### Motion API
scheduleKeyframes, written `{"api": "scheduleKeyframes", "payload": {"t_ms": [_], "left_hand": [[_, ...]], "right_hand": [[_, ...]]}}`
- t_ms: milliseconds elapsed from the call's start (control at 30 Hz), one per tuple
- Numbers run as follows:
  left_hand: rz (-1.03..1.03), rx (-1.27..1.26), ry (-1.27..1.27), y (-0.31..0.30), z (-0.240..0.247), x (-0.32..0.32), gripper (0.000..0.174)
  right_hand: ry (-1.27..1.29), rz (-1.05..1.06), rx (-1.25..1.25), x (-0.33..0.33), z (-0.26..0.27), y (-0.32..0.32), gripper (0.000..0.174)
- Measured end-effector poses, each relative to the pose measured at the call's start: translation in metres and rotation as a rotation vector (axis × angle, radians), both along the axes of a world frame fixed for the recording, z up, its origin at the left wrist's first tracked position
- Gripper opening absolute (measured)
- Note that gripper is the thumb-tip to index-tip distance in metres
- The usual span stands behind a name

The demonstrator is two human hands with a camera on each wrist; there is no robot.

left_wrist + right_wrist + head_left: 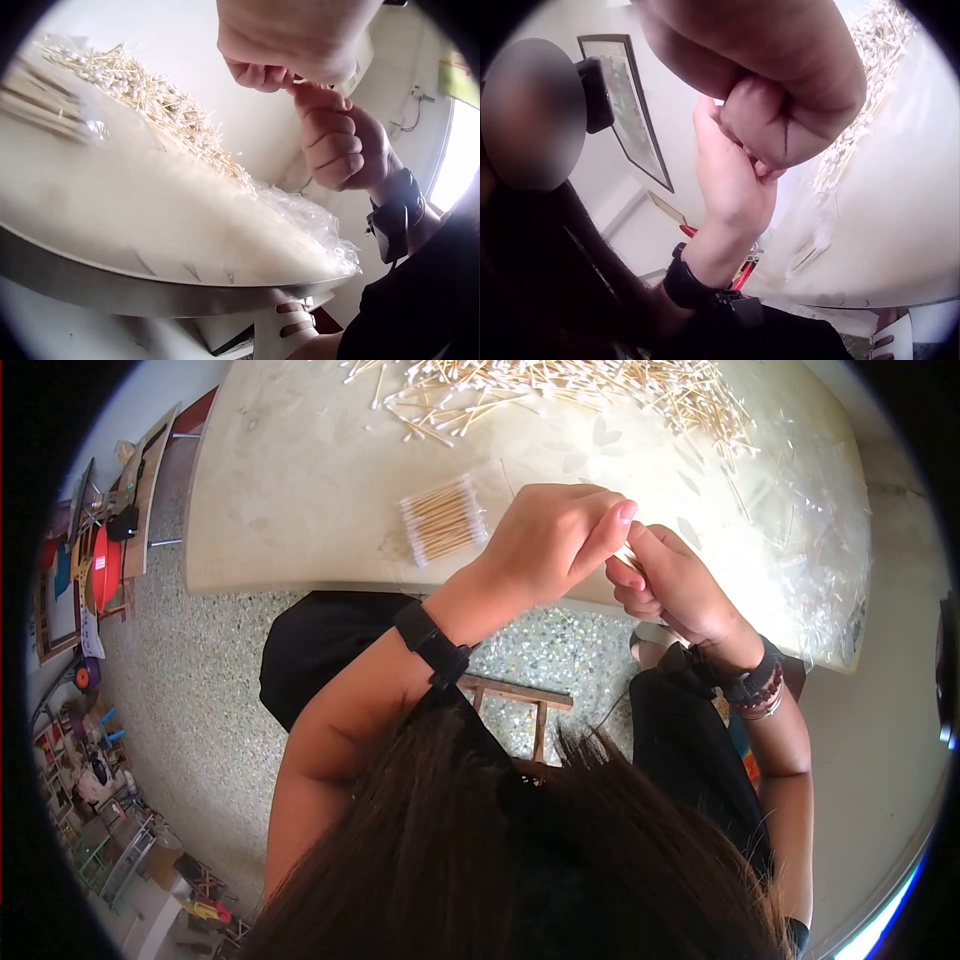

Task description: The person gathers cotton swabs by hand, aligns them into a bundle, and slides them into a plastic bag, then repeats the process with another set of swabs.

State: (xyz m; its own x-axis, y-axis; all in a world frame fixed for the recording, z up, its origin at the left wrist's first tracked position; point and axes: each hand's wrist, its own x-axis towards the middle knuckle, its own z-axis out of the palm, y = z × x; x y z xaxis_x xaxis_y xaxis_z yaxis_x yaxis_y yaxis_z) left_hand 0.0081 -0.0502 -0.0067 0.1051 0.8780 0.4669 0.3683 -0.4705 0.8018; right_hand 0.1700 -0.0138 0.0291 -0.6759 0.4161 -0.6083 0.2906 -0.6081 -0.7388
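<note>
My left hand and right hand meet above the table's near edge, both with curled fingers. Between them a few pale cotton swabs show, gripped in the right hand at the thumb. The left hand's thumb and fingers close at the upper end of these swabs, largely hidden by the hands. In the left wrist view the right fist sits right against the left fingers. A flat clear pack of cotton swabs lies on the table left of the left hand.
A large loose pile of cotton swabs spreads over the far side of the table. Crumpled clear plastic bags lie at the right. Below the near edge are a wooden stool frame and the speckled floor.
</note>
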Motion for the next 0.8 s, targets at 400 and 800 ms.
{"api": "scheduleKeyframes", "payload": {"t_ms": [400, 800], "left_hand": [[0.035, -0.133, -0.161, -0.002, 0.012, 0.002, 0.041], [-0.032, 0.048, 0.097, 0.008, 0.012, -0.009, 0.023]], "right_hand": [[-0.05, -0.112, 0.196, 0.001, 0.004, -0.008, 0.042], [0.036, -0.116, -0.145, 0.006, -0.003, -0.002, 0.039]]}}
